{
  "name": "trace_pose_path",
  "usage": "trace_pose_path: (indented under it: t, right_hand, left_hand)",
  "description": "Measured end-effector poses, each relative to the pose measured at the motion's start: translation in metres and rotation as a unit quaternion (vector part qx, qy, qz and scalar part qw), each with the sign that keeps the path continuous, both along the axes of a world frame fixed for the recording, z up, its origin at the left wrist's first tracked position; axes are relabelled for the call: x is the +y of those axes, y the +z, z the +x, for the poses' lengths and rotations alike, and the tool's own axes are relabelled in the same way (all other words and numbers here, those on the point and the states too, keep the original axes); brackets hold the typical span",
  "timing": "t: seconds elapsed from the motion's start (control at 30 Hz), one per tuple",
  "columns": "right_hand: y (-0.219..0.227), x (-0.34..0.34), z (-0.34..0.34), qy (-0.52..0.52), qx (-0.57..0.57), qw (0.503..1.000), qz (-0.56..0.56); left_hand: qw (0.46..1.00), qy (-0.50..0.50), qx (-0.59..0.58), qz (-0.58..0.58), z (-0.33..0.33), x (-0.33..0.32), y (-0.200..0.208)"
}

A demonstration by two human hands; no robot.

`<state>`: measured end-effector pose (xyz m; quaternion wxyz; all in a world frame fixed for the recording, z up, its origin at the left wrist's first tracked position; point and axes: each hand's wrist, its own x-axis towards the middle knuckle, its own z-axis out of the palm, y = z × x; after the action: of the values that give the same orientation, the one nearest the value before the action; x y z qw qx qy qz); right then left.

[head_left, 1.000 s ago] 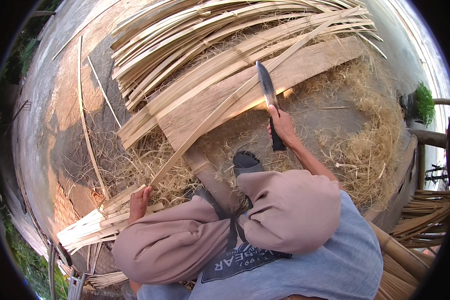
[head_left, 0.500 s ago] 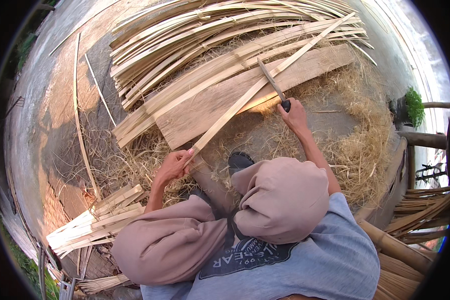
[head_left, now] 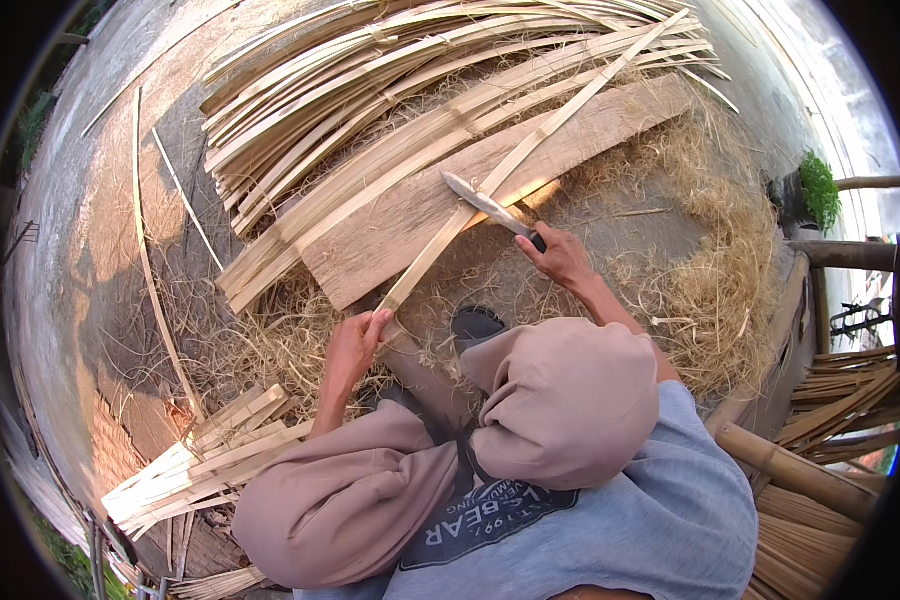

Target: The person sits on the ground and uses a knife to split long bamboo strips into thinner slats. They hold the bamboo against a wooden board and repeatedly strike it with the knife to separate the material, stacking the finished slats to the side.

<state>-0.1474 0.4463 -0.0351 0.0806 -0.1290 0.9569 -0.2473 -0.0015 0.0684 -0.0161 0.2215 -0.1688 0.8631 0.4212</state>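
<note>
Pinched at its near end by my left hand (head_left: 356,345), a long pale bamboo strip (head_left: 425,262) slants away to the upper right. It lies across a wooden plank (head_left: 370,255). My right hand (head_left: 558,255) is closed round the black handle of a knife (head_left: 490,210). The knife's blade crosses over the strip near the plank's front edge, its tip pointing to the upper left. Whether the blade's edge bites into the strip I cannot tell.
Beyond the plank lies a large stack of bamboo strips (head_left: 370,90). A smaller bundle of strips (head_left: 205,465) rests at the lower left. Curly shavings (head_left: 710,310) cover the ground at the right. A thick bamboo pole (head_left: 795,470) stands beside me at the lower right.
The knife has come nearer along the strip, toward my left hand, and its blade has turned to lie flatter across it. My left hand still grips the strip's end.
</note>
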Motion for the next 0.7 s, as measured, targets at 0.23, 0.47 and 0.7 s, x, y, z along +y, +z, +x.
trace_pose_path:
  t: [0.23, 0.47, 0.7]
  right_hand:
    - [0.009, -0.001, -0.003, -0.073, -0.040, 0.997, -0.002]
    - [0.007, 0.046, -0.051, -0.194, -0.024, 0.980, -0.026]
    - [-0.010, 0.005, 0.010, 0.038, -0.011, 0.998, 0.046]
  left_hand:
    - [0.999, 0.021, -0.006, 0.025, 0.015, -0.002, -0.002]
    - [0.999, -0.010, 0.013, -0.038, 0.011, 0.013, 0.012]
    - [0.990, 0.043, -0.071, 0.116, 0.038, -0.026, -0.002]
